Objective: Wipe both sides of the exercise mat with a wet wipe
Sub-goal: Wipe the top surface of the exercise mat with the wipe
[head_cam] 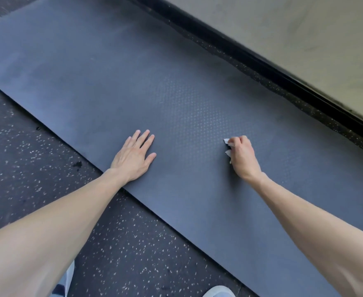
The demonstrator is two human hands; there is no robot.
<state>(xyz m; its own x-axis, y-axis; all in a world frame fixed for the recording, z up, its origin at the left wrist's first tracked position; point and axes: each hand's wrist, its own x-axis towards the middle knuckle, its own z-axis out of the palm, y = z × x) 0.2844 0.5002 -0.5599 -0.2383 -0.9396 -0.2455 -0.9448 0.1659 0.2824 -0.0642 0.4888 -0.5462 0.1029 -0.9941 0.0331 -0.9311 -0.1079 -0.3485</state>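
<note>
Here the right hand [241, 156] presses a crumpled white wipe [227, 147] onto the dimpled mat [187, 103].

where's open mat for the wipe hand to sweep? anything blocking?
Bare mat between the left hand and the right hand, which grips the wet wipe. Also bare: the whole stretch beyond both hands, up to the speckled floor strip by the black baseboard. Only obstacle: the left hand, flat by the mat's near edge.

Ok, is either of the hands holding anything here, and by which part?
The right hand grips a bunched white wet wipe, fingers curled over its middle, corners poking out. The left hand holds nothing, resting flat on the exercise mat.
</note>
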